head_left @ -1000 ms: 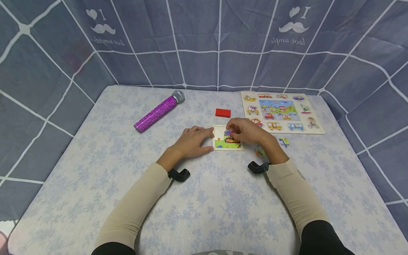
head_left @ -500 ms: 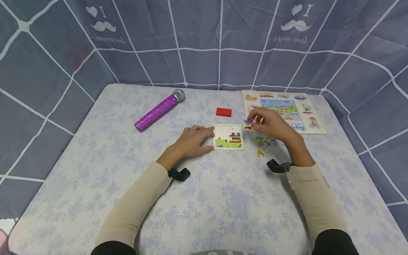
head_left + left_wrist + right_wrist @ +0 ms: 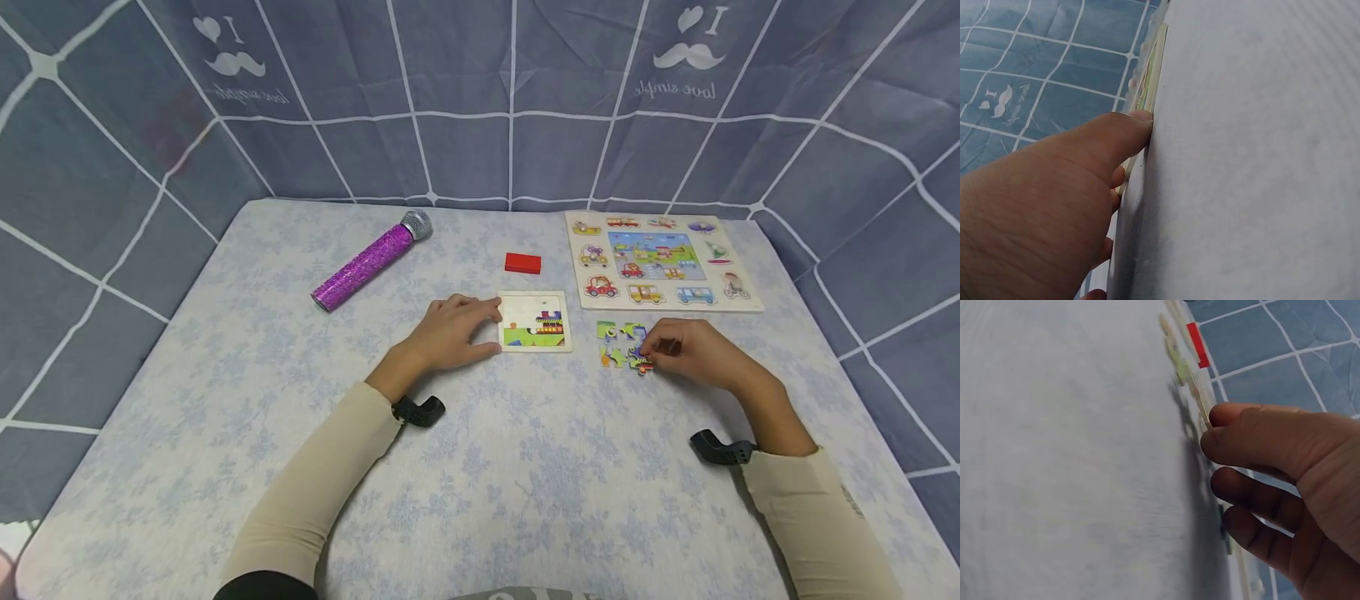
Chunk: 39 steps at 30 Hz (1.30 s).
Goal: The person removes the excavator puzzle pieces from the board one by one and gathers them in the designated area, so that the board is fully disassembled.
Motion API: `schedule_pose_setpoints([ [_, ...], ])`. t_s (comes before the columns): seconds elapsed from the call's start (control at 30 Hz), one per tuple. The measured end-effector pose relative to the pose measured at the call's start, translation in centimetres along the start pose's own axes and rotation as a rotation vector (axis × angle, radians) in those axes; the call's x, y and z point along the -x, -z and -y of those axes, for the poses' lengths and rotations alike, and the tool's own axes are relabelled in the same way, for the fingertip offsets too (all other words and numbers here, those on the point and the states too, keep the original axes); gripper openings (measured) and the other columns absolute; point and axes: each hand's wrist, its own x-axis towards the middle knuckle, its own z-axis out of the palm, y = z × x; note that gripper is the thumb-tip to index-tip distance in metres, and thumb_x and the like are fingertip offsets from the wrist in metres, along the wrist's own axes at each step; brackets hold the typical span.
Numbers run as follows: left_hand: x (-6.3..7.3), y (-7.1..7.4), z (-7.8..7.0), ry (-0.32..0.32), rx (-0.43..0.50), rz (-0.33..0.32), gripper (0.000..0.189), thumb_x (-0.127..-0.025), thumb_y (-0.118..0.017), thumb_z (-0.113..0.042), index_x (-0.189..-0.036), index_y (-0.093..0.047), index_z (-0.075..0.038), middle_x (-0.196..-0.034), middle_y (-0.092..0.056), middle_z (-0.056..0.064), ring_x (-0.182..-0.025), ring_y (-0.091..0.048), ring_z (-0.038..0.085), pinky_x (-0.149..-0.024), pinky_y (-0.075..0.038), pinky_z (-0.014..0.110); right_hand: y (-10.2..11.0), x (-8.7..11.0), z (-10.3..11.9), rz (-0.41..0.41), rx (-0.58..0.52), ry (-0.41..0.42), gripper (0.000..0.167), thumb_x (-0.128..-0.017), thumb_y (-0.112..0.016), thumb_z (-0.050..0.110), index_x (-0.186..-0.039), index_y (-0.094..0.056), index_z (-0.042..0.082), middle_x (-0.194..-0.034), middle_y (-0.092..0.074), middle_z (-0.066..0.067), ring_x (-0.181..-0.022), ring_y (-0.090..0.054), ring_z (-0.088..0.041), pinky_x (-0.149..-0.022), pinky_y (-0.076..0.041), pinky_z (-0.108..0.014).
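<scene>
My right hand [image 3: 699,357] pinches a jigsaw puzzle piece [image 3: 640,362] with red and blue print between thumb and forefinger. In the right wrist view the piece [image 3: 1200,407] is seen edge-on, low over the cloth. Loose puzzle pieces [image 3: 612,357] with green print lie just beside it. My left hand [image 3: 450,335] rests on the table, thumb and forefinger touching the left edge of a small puzzle tray [image 3: 534,349]. Fitted pieces [image 3: 549,327] cover the tray's bottom and right parts; its upper left is bare. In the left wrist view the thumb [image 3: 1129,132] meets the tray's edge.
A larger wooden picture board [image 3: 671,304] with vehicles lies at the back right. A red block [image 3: 522,263] sits behind the tray. To the left lies a purple glittery microphone [image 3: 367,265]. Blue checked curtains [image 3: 465,83] enclose the patterned table [image 3: 480,483] behind and at both sides.
My right hand has drawn back from the tray with the puzzle piece, moving right and then down to the loose pieces. My left hand has stayed at the tray's edge.
</scene>
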Motion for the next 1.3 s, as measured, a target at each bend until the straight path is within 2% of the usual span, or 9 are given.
schedule_pose_setpoints([
  [0.27,0.0,-0.1,0.2,-0.016,0.006,-0.002,0.045,-0.097,-0.064,-0.049,-0.132,-0.057,-0.023,-0.161,-0.036,-0.005,-0.138,-0.039,0.024,-0.104,-0.030,0.054,-0.2,-0.1,-0.2,-0.024,0.126,0.040,0.029,-0.082,-0.078,-0.010,-0.089,-0.076,0.017,-0.093,-0.069,0.009,-0.084,-0.064,-0.010,-0.070,-0.051,-0.027],
  [0.5,0.2,0.0,0.2,-0.009,0.017,-0.008,0.045,-0.097,-0.065,-0.048,-0.133,-0.057,-0.022,-0.161,-0.037,-0.004,-0.137,-0.039,0.025,-0.104,-0.030,0.054,-0.1,-0.3,-0.2,-0.017,0.147,0.054,0.028,-0.081,-0.078,-0.011,-0.088,-0.078,0.017,-0.095,-0.071,0.007,-0.089,-0.068,-0.017,-0.074,-0.054,-0.030],
  [0.8,0.0,0.0,0.1,0.001,0.011,0.001,0.046,-0.097,-0.065,-0.049,-0.134,-0.057,-0.024,-0.161,-0.036,-0.005,-0.139,-0.038,0.025,-0.104,-0.029,0.053,0.2,-0.2,0.0,0.008,0.123,-0.060,0.024,-0.086,-0.074,-0.009,-0.088,-0.073,0.015,-0.089,-0.067,0.008,-0.080,-0.061,-0.011,-0.070,-0.050,-0.030],
  [0.97,0.0,0.1,0.1,-0.003,0.009,-0.001,0.045,-0.097,-0.065,-0.048,-0.133,-0.057,-0.023,-0.161,-0.036,-0.005,-0.138,-0.038,0.025,-0.104,-0.029,0.053,0.4,-0.5,0.3,-0.069,0.110,0.031,0.019,-0.087,-0.074,-0.008,-0.095,-0.072,0.009,-0.091,-0.067,0.005,-0.075,-0.058,-0.011,-0.062,-0.047,-0.027],
  [1.03,0.0,0.1,0.0,-0.002,0.008,0.001,0.045,-0.097,-0.065,-0.048,-0.134,-0.057,-0.024,-0.161,-0.035,-0.005,-0.139,-0.038,0.025,-0.105,-0.029,0.053,0.5,-1.1,0.7,-0.082,0.097,0.061,0.017,-0.089,-0.073,-0.007,-0.099,-0.071,0.008,-0.093,-0.067,0.004,-0.076,-0.059,-0.012,-0.060,-0.047,-0.027],
  [1.1,0.0,0.1,0.0,-0.001,0.009,0.003,0.045,-0.097,-0.065,-0.049,-0.134,-0.056,-0.024,-0.161,-0.035,-0.005,-0.139,-0.038,0.025,-0.105,-0.029,0.053,0.3,-2.2,1.4,-0.060,0.084,0.067,0.015,-0.091,-0.072,-0.004,-0.102,-0.072,0.006,-0.096,-0.068,0.002,-0.078,-0.060,-0.013,-0.061,-0.047,-0.029],
  [1.2,0.0,0.1,0.0,0.003,0.007,0.007,0.046,-0.097,-0.064,-0.050,-0.134,-0.056,-0.024,-0.162,-0.034,-0.005,-0.139,-0.037,0.025,-0.105,-0.029,0.053,-0.2,-4.7,2.8,0.017,0.073,0.057,0.014,-0.095,-0.070,0.002,-0.108,-0.071,0.005,-0.101,-0.069,-0.002,-0.085,-0.062,-0.016,-0.066,-0.050,-0.033],
  [1.3,0.0,0.0,0.1,0.006,0.001,0.008,0.046,-0.097,-0.064,-0.050,-0.134,-0.056,-0.024,-0.162,-0.034,-0.006,-0.139,-0.038,0.024,-0.105,-0.029,0.053,-1.1,-7.4,4.2,0.099,0.077,0.058,0.021,-0.097,-0.068,0.006,-0.117,-0.070,0.003,-0.110,-0.069,-0.007,-0.094,-0.062,-0.021,-0.076,-0.051,-0.041],
])
